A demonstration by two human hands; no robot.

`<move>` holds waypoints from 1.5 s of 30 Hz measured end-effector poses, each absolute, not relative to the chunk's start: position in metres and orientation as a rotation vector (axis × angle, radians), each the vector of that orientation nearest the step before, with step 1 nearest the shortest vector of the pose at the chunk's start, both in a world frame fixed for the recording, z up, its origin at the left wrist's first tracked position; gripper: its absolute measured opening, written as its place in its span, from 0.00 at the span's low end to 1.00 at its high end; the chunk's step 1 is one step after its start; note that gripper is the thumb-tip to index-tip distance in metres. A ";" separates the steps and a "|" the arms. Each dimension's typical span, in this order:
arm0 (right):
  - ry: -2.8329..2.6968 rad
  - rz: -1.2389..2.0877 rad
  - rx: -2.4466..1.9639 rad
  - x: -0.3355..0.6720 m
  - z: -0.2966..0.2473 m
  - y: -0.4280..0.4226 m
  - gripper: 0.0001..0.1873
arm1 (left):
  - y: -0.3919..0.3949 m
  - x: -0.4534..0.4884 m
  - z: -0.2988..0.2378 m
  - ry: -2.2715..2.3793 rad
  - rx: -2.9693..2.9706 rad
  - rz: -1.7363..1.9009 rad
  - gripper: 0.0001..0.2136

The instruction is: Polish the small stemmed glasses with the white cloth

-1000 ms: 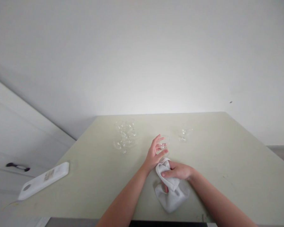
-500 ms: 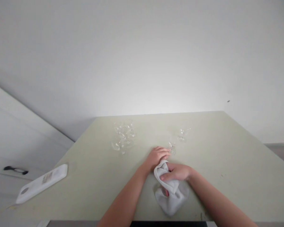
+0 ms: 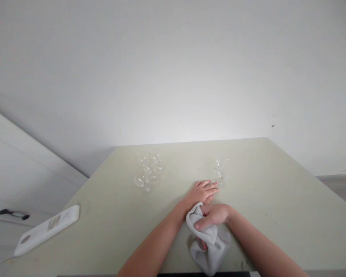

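Observation:
My right hand [image 3: 216, 215] is closed around a crumpled light grey cloth [image 3: 209, 246], its thumb lying over the folds. My left hand [image 3: 204, 191] reaches forward just beyond the cloth, palm down with fingers stretched out and slightly apart. Its fingertips are at the foot of a small clear stemmed glass [image 3: 220, 179]; whether they touch it is hard to tell. Right behind that glass stands more clear glassware [image 3: 218, 165], its outlines overlapping. To the left, several clear stemmed glasses [image 3: 148, 169] are clustered together on the pale green table [image 3: 118, 215].
A white oblong device [image 3: 47, 230] with a label and a round dark spot lies at the table's left edge, a cord at its near end. Beyond the edge is a white cabinet with a dark handle [image 3: 14, 214]. The wall [image 3: 173, 77] borders the table's back.
My left hand has slid right with its fingers straightening. The nearer glass has shifted right, close to the glassware behind it. My right hand keeps the cloth in nearly the same place.

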State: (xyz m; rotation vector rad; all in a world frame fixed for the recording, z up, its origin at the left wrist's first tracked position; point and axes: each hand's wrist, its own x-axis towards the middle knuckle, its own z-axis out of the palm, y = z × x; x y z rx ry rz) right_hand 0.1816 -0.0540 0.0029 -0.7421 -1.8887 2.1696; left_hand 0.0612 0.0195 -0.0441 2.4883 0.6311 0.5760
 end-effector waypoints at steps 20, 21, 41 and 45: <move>-0.919 2.167 -0.468 0.181 0.012 -0.048 0.27 | 0.009 -0.016 0.007 0.983 2.817 1.258 0.09; -0.849 2.092 -0.438 0.182 0.013 -0.046 0.26 | 0.006 -0.034 0.012 1.092 2.780 1.566 0.11; -0.703 1.720 -0.719 0.176 -0.013 -0.030 0.17 | 0.027 -0.095 -0.005 1.684 1.260 2.298 0.28; -0.629 1.678 -0.724 0.173 -0.020 -0.025 0.21 | 0.018 -0.086 -0.001 1.401 1.573 2.397 0.34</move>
